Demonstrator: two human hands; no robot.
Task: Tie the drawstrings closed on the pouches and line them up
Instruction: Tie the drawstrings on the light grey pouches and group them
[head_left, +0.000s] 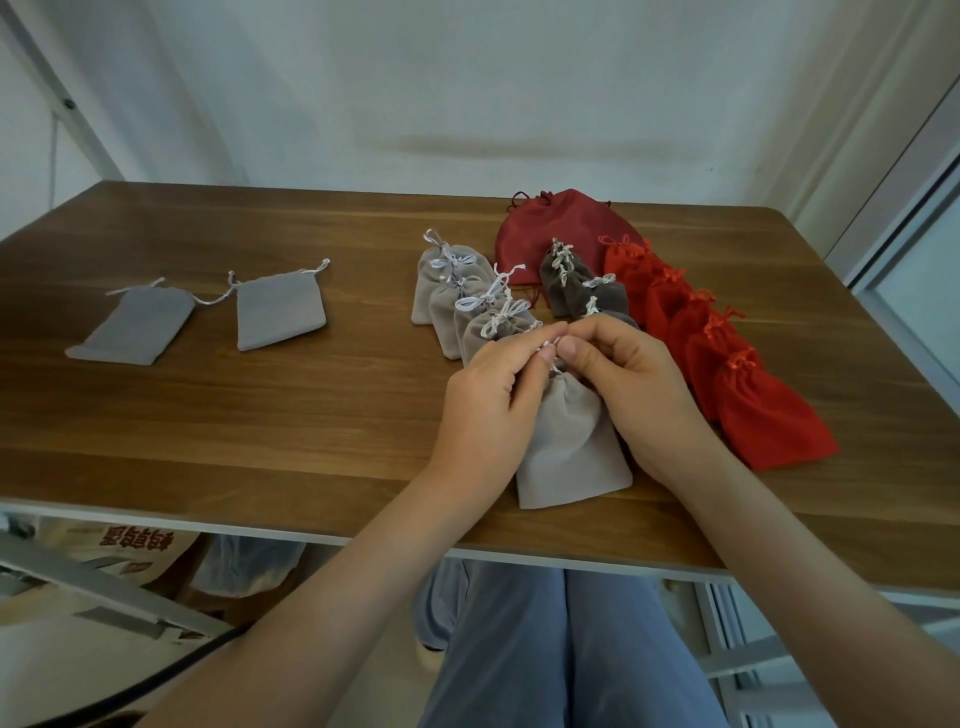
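The left hand (493, 384), right hand (623, 379) and forearms (337, 571) are bare; trousers (571, 649) are blue-grey.

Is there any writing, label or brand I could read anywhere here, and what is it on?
Cream bag under the table: red printed characters, upside down and too blurred to read.
Light grey pouch, its drawstring pinched by left hand and right hand: no lettering visible.
Other pouches: none visible.

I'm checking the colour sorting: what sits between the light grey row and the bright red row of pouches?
In the head view, a row of dark grey pouches lies between the light grey row and the bright red row.
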